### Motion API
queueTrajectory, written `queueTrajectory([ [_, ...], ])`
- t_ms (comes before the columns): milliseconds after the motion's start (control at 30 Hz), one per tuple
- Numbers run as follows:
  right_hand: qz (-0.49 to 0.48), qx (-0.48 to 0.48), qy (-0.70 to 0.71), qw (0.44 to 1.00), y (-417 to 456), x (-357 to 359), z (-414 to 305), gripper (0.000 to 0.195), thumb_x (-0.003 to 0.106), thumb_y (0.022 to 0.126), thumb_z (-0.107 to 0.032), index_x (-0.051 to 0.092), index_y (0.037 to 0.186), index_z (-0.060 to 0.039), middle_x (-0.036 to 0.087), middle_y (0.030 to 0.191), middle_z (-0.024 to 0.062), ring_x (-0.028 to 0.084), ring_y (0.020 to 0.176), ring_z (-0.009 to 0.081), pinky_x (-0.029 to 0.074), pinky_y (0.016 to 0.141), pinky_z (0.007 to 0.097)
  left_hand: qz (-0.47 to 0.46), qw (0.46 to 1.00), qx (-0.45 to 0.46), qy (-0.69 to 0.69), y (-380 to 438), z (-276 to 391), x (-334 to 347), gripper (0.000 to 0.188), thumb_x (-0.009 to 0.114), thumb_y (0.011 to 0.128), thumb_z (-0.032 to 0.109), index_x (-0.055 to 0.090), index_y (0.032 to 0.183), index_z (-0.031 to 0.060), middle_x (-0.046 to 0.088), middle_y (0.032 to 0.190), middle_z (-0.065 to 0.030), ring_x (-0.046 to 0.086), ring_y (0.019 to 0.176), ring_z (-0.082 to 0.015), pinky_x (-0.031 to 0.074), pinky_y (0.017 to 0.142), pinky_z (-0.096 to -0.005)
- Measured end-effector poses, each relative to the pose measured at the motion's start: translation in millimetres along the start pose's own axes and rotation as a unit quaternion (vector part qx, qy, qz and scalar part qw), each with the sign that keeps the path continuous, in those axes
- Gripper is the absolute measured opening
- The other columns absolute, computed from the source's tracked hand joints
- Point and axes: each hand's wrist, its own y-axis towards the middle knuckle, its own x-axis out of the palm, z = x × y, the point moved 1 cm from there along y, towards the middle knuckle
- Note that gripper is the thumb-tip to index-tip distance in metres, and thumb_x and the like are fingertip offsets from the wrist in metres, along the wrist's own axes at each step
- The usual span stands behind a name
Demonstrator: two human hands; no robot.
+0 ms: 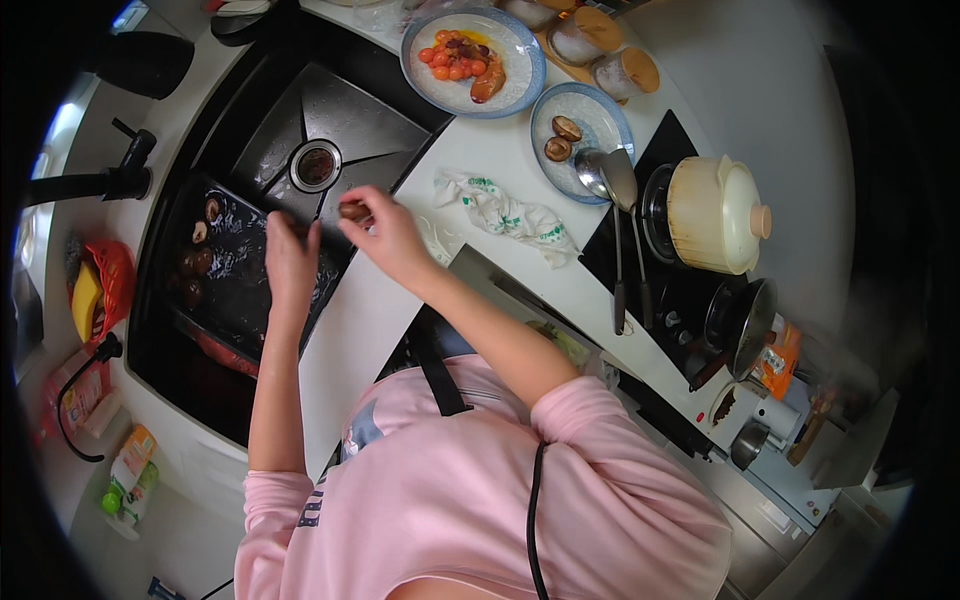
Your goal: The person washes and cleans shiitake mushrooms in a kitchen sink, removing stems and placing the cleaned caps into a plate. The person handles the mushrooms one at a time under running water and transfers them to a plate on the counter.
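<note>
My right hand [382, 229] pinches a brown mushroom [355, 211] between thumb and fingertips over the near edge of the black sink [277, 142]. Beside it, my left hand [292, 259] is raised above a black basin of water [247, 277]; its fingers are partly turned away, and a dark thing at the fingertips is too unclear to name. Several mushrooms [196, 262] lie in the basin's water at the left. Two mushrooms [562, 139] rest on a blue-rimmed plate [544, 112] right of the sink.
A plate of cut tomatoes [452, 64] stands by glass jars [581, 37]. A crumpled cloth [510, 214] lies on the white counter. A ladle and a turner [634, 225] reach from the plate over the hob, near a lidded cream pot [709, 214]. The black faucet [124, 176] stands left.
</note>
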Motion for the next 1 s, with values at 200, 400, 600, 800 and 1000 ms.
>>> queueTrajectory([
  [200, 0.245, -0.075, -0.315, 0.914, -24, -157, -27, 0.026, 0.065, 0.073, -0.005, 0.054, 0.096, -0.003, 0.058, 0.086, 0.0098, 0.052, 0.084, 0.0266, 0.042, 0.077, 0.0362, -0.147, 0.935, 0.181, -0.267, 14, 163, 74, 0.032, 0.063, 0.068, -0.006, 0.041, 0.09, 0.0016, 0.044, 0.089, -0.0151, 0.056, 0.073, -0.0284, 0.046, 0.065, -0.0369],
  [400, 0.251, -0.062, -0.46, 0.849, -27, -210, 1, 0.028, 0.064, 0.072, -0.002, 0.053, 0.098, -0.0029, 0.053, 0.1, 0.0145, 0.05, 0.093, 0.0319, 0.039, 0.083, 0.0407, -0.106, 0.925, 0.296, -0.215, 37, 226, 149, 0.023, 0.057, 0.069, 0.008, 0.051, 0.091, 0.0056, 0.05, 0.089, -0.0143, 0.052, 0.085, -0.0333, 0.042, 0.072, -0.0404],
  [600, 0.276, -0.127, -0.481, 0.823, -32, -185, -14, 0.032, 0.058, 0.076, 0.0, 0.054, 0.108, -0.0008, 0.053, 0.106, 0.016, 0.049, 0.102, 0.0326, 0.038, 0.089, 0.0419, 0.011, 0.915, 0.352, -0.196, 33, 212, 136, 0.022, 0.05, 0.074, 0.011, 0.057, 0.094, 0.0044, 0.051, 0.116, -0.0149, 0.049, 0.107, -0.0296, 0.038, 0.091, -0.0377],
  [800, 0.007, -0.116, -0.181, 0.977, -19, -76, -46, 0.015, 0.049, 0.083, 0.002, 0.057, 0.096, 0.0015, 0.056, 0.089, 0.0118, 0.056, 0.077, 0.0201, 0.046, 0.069, 0.0298, 0.047, 0.967, 0.146, -0.202, -27, 69, 16, 0.022, 0.057, 0.065, 0.0, 0.057, 0.086, 0.0063, 0.053, 0.083, -0.0108, 0.053, 0.083, -0.0293, 0.043, 0.074, -0.0375],
  [1000, -0.401, -0.188, -0.309, 0.842, 4, 126, 20, 0.048, 0.065, 0.073, -0.018, 0.049, 0.119, -0.0148, 0.049, 0.105, 0.0109, 0.049, 0.098, 0.03, 0.043, 0.081, 0.0432, -0.053, 0.952, -0.206, 0.221, -97, -86, -30, 0.037, 0.063, 0.072, 0.011, 0.05, 0.105, 0.0017, 0.049, 0.107, -0.0179, 0.051, 0.094, -0.0345, 0.046, 0.079, -0.0397],
])
